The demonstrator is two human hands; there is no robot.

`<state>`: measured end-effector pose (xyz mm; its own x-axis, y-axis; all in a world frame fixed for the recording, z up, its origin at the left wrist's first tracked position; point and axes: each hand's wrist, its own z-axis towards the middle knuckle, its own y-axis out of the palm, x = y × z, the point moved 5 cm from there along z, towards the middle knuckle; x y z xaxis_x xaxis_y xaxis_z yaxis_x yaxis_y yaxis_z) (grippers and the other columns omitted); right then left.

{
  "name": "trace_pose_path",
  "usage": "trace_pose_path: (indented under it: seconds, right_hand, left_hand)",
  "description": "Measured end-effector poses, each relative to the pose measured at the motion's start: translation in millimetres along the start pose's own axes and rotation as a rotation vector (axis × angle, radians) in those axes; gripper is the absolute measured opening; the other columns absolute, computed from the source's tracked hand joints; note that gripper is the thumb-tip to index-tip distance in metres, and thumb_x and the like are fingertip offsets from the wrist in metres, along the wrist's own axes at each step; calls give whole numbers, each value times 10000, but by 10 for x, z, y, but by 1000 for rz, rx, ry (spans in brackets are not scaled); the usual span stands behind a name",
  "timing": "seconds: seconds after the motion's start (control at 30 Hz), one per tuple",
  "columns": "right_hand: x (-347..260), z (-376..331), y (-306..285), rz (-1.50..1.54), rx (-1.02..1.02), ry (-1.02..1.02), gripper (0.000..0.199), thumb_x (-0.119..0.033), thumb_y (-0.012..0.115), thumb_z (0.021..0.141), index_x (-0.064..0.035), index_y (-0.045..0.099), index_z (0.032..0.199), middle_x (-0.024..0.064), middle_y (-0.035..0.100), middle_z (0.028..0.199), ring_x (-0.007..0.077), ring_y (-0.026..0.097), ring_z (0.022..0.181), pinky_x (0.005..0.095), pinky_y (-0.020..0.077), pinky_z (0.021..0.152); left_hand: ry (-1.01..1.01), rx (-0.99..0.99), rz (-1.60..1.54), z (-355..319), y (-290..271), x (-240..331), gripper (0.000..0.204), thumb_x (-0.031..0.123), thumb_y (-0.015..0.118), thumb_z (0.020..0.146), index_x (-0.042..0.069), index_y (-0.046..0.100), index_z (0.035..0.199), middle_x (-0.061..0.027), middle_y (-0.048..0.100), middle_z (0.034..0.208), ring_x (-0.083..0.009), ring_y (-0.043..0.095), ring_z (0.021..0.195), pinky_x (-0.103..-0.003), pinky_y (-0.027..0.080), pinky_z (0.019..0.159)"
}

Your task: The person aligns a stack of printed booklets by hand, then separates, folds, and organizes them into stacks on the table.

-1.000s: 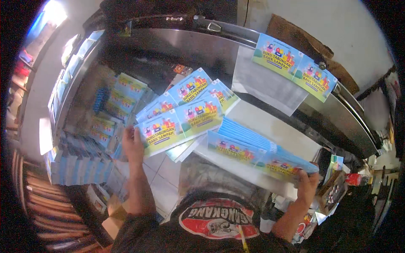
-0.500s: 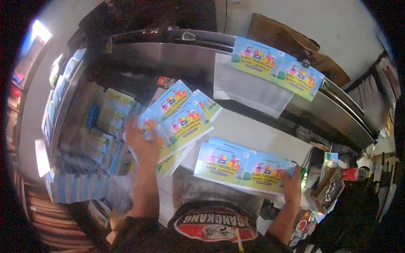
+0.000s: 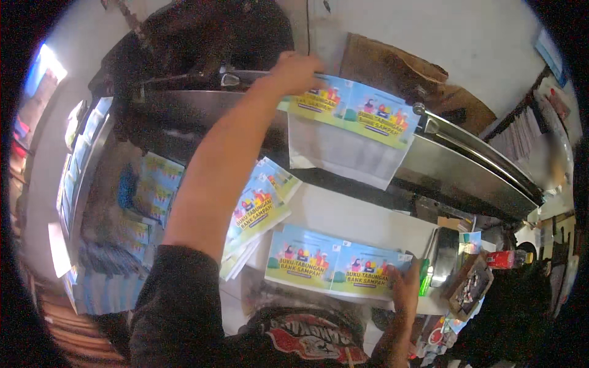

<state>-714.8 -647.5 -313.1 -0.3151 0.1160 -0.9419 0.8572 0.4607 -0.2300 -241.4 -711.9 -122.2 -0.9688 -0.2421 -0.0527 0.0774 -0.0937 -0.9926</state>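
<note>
At the far metal bar, my left hand point(image 3: 297, 72) pinches the left end of a printed cover sheet point(image 3: 383, 116), blue and green with cartoon figures. A blank white sheet point(image 3: 343, 147) hangs beneath it. My right hand point(image 3: 405, 283) grips the right end of a similar stack of printed covers point(image 3: 304, 260) on the near side of the white table. My left forearm crosses above a fanned pile of covers point(image 3: 261, 211), hiding part of it.
Blocks of stacked booklets point(image 3: 156, 184) stand at the left. On the right are a wooden tray of small items point(image 3: 471, 285), a red-labelled bottle point(image 3: 506, 259) and a green lighter-like object point(image 3: 425, 279). Brown cardboard point(image 3: 392, 64) leans behind the bar.
My left hand has left the fanned pile and reached up to the cover sheet on the bar, which has slid left. My right hand stays at the near stack. The view has shifted slightly.
</note>
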Motion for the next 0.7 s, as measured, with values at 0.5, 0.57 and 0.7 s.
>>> trace_pose_path:
  seconds: [0.5,0.57,0.7]
  right_hand:
    - [85,15,-34,-69,14,-41,542,-67,673,828,18,431,1306,164,569,1157,248,575,1010,336,490,867]
    - [-32,2,16,-107,-11,-77,547,-73,677,828,24,430,1306,169,570,1164,254,575,1022,339,487,876]
    - [-160,-39,-38,-360,6,-94,571,-147,668,842,35,417,1322,188,556,1209,266,551,1077,355,445,927]
  left_hand:
    - [-362,423,117,-2608,-1165,-139,222,238,614,858,146,688,1046,-121,684,983,-342,640,904,-426,498,806]
    - [-414,377,-6,-3039,-1080,-150,246,209,634,847,107,677,1067,-137,684,982,-323,651,907,-405,496,830]
    - [-543,183,-484,-3675,-844,-61,360,219,659,817,55,640,1137,-165,677,1034,-324,643,999,-414,487,868]
